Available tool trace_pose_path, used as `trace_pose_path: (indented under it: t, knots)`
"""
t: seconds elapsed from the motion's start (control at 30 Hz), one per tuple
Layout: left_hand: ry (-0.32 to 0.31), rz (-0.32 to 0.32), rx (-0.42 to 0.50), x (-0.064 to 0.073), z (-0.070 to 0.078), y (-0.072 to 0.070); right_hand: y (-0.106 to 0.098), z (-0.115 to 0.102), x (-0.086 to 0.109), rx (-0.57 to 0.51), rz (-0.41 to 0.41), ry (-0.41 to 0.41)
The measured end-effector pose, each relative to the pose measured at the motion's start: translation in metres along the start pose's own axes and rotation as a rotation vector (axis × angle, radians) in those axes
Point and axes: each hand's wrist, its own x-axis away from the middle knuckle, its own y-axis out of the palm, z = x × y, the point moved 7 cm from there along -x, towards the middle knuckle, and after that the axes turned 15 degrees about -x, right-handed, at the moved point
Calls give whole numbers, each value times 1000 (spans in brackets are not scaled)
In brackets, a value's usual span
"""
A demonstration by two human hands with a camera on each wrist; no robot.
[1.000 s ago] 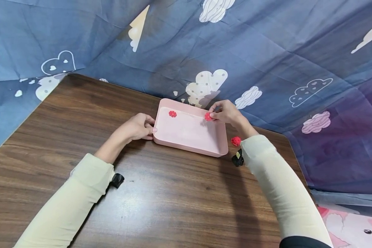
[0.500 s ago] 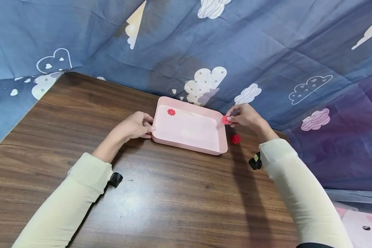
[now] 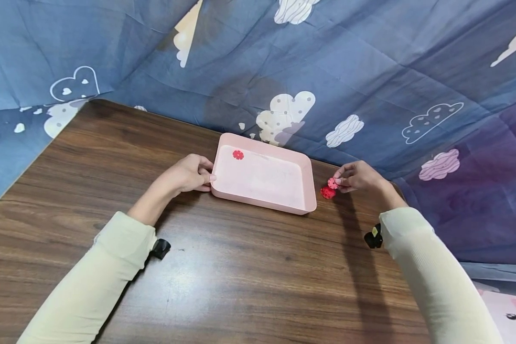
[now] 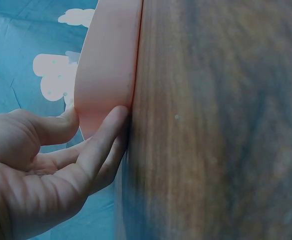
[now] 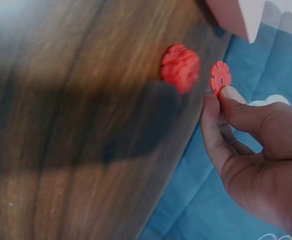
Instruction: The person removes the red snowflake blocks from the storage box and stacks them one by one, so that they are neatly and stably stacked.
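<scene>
My left hand (image 3: 189, 174) grips the left wall of a shallow pink tray (image 3: 264, 204), thumb at the rim and fingers low on the outside, as the left wrist view also shows. Inside the tray's far left corner lies a red flower-shaped disc (image 3: 238, 155). Right of the tray, my right hand (image 3: 361, 177) pinches a second notched flower disc (image 5: 220, 77) by its edge between thumb and fingertip. Just beyond that disc, a small heap of red flower discs (image 5: 180, 69) sits on the table; in the head view the held disc overlaps it.
The brown wooden table (image 3: 223, 272) runs back to a blue cloud-printed cloth (image 3: 241, 62) hanging close behind the tray. At the lower right, beyond the table, is a pink and white printed thing (image 3: 509, 313).
My right hand has moved from over the tray's far right corner, out across its right wall and down to the red heap, still pinching the flower disc. My left hand stays on the tray.
</scene>
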Motion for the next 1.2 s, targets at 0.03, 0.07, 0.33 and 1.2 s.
trace_pose_path:
  t: [0.03, 0.07, 0.33, 1.2]
  knots:
    - [0, -1, 0, 0, 0, 0, 0, 3, 1, -6, -8, 1]
    - [-1, -1, 1, 0, 0, 0, -1, 6, 1, -6, -14, 1]
    - [-7, 1, 3, -1, 0, -1, 1, 14, 0, -22, -25, -13]
    - [-22, 0, 0, -1, -2, 1, 19, -17, -14, -10, 36, -44]
